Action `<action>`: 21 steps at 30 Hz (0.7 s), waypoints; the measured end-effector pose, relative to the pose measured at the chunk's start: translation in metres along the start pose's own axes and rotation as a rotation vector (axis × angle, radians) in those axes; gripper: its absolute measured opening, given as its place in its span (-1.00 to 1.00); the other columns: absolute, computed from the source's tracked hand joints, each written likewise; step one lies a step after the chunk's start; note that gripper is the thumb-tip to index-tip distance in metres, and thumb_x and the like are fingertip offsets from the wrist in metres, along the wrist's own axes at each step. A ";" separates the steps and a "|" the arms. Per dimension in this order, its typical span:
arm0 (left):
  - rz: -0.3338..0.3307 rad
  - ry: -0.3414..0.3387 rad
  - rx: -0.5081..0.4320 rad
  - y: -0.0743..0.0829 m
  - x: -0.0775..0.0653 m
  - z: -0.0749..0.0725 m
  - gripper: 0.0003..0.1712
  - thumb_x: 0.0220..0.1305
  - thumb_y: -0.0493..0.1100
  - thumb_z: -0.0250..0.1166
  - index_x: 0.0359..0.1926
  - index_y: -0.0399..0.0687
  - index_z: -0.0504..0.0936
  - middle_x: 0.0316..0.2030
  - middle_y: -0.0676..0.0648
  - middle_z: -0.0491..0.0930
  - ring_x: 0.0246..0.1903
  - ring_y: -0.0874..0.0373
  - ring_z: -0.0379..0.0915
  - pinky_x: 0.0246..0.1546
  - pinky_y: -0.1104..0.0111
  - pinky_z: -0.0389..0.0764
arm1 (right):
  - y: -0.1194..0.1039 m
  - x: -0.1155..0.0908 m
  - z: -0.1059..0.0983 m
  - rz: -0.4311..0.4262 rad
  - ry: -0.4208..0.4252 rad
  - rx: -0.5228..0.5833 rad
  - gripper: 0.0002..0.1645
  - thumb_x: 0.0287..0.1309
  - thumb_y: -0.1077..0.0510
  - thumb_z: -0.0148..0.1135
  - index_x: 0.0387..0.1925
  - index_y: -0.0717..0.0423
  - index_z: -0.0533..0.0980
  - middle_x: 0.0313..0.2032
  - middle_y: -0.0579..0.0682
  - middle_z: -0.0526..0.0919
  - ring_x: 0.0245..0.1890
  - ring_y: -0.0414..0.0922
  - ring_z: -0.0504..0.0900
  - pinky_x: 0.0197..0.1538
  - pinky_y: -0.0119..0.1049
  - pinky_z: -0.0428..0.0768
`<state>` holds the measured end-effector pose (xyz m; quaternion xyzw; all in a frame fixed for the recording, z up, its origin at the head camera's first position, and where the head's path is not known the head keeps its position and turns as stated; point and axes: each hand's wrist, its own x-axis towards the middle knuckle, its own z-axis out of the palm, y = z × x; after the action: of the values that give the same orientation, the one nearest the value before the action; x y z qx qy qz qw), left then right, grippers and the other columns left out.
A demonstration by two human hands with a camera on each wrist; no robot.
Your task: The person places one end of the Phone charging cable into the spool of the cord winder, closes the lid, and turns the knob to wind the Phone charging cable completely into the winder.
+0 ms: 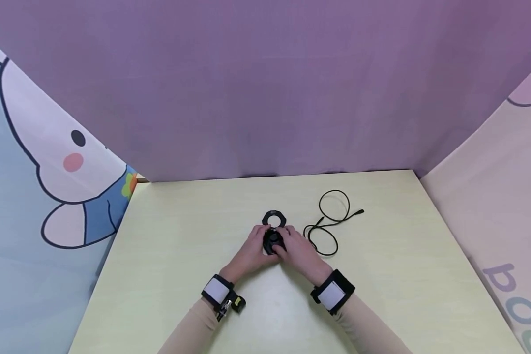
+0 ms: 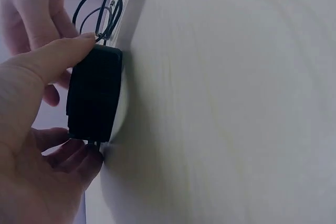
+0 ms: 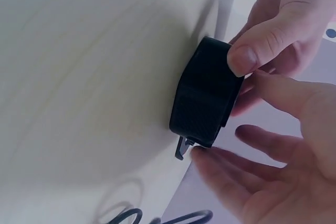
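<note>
A small black octagonal device (image 1: pixel 273 240) with a thick, box-like body sits at the middle of the table, held between both hands. Behind it a flat black ring (image 1: pixel 274 214) with an open centre extends away from the person. My left hand (image 1: pixel 253 250) grips the device from the left, thumb on its near side and fingers curled at its far end. From the right, my right hand (image 1: pixel 304 253) holds it, with thumb near the top edge and fingertips at the far end. In the right wrist view, a small black tab (image 3: pixel 182 148) juts out beside those fingertips.
A thin black cable (image 1: pixel 336 221) lies in loops on the table just right of the hands, a plug at its end. The pale table (image 1: pixel 181 216) meets a purple curtain (image 1: pixel 265 98) at the back. Printed cloths hang on the left and right.
</note>
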<state>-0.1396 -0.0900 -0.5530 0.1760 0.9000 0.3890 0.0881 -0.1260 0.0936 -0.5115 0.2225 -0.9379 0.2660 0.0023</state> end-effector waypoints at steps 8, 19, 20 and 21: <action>0.013 0.032 0.033 0.001 -0.008 0.000 0.05 0.25 0.20 0.48 0.51 -0.30 0.23 0.40 -0.22 0.27 0.40 -0.06 0.29 0.41 0.11 0.38 | 0.004 -0.001 -0.009 -0.072 0.101 0.014 -0.61 0.39 0.16 0.32 0.13 0.33 0.59 0.06 0.22 0.62 0.08 0.12 0.65 0.14 -0.01 0.65; 0.071 0.120 0.035 0.004 -0.015 -0.001 -0.12 0.30 0.07 0.45 0.45 -0.31 0.33 0.35 -0.26 0.34 0.37 -0.11 0.32 0.40 0.07 0.39 | 0.021 -0.005 -0.015 -0.064 0.237 -0.082 -0.62 0.30 0.18 0.41 0.05 0.35 0.62 -0.02 0.25 0.66 -0.01 0.16 0.67 0.02 -0.03 0.70; 0.077 0.130 0.029 0.005 -0.015 -0.002 -0.13 0.31 0.06 0.45 0.45 -0.31 0.35 0.34 -0.26 0.35 0.36 -0.12 0.33 0.40 0.06 0.39 | 0.023 -0.006 -0.015 -0.057 0.249 -0.092 -0.61 0.29 0.18 0.42 0.04 0.35 0.62 -0.03 0.25 0.66 -0.02 0.16 0.67 0.00 -0.02 0.70; 0.081 0.140 0.025 0.005 -0.016 -0.002 -0.15 0.31 0.05 0.44 0.44 -0.31 0.36 0.33 -0.25 0.36 0.36 -0.12 0.34 0.39 0.06 0.40 | 0.024 -0.007 -0.015 -0.048 0.258 -0.103 -0.61 0.29 0.17 0.42 0.03 0.35 0.62 -0.05 0.24 0.66 -0.03 0.16 0.67 0.00 -0.02 0.70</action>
<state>-0.1245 -0.0942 -0.5481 0.1857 0.9008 0.3924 0.0070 -0.1320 0.1226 -0.5113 0.2086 -0.9366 0.2437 0.1409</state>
